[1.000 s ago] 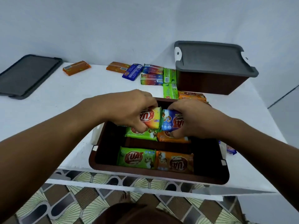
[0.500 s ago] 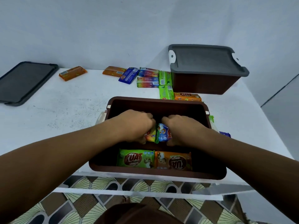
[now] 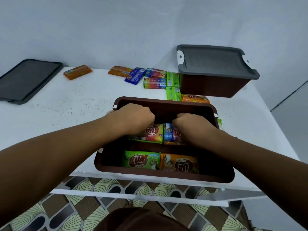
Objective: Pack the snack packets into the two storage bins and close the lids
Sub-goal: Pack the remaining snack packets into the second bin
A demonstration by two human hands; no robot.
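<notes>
The fingers of the left hand (image 3: 133, 119) are curled down round a rainbow packet (image 3: 154, 132), and those of the right hand (image 3: 194, 125) are curled round a blue packet (image 3: 169, 135). The two packets touch side by side in the far half of the open bin (image 3: 150, 174). They lie on top of other packets (only a green edge and an orange edge show beneath them). Both fists are inside the brown walls, with the forearms reaching in over the near rim. In the near half of the bin a green packet (image 3: 141, 161) and an orange packet (image 3: 180, 165) lie flat, touching end to end. The bin stands at the near edge of the white table (image 3: 66, 110). Just behind its far rim, loose packets (image 3: 154, 83) in orange, blue, green and rainbow wrappers lie in a cluster, and one orange packet lies apart to the left. The closed bin (image 3: 213, 87) sits at the far right under its grey lid. A loose lid (image 3: 25, 80) rests flat at the table's far left. Patterned floor tiles (image 3: 116, 189) show below the table edge.
</notes>
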